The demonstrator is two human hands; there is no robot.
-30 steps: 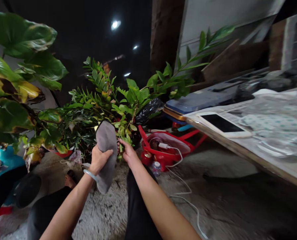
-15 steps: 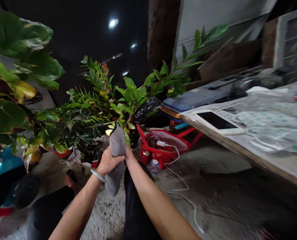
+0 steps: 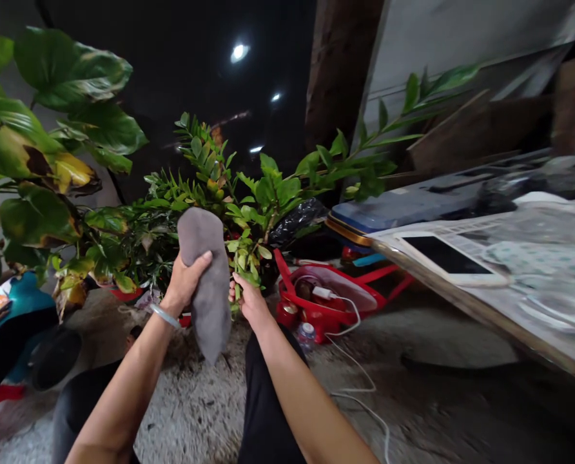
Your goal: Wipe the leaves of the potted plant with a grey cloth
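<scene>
My left hand (image 3: 185, 277) is closed around a soft grey, slipper-shaped piece of plush (image 3: 205, 270), its thumb pressed flat across the front. The piece stands nearly upright, with the rounded end at the top and the narrow end pointing down. Just right of it, my right hand (image 3: 249, 299) has its fingers curled in beside the piece's edge. Small green leaves show around those fingertips, and whatever they hold cannot be made out. A pale bangle (image 3: 165, 316) circles my left wrist.
Potted plants (image 3: 268, 193) crowd the space ahead, with large leaves (image 3: 75, 77) at left. A red bag (image 3: 333, 309) with a white cable stands right, beside a small bottle (image 3: 306, 333). A table (image 3: 379, 248) carries a white phone (image 3: 449, 258). Another person's teal clothing (image 3: 29, 299) shows far left.
The grey piece has turned so that its broad face shows, and it has moved slightly up and left with my left hand. My right hand has come out from behind it, apart on the right.
</scene>
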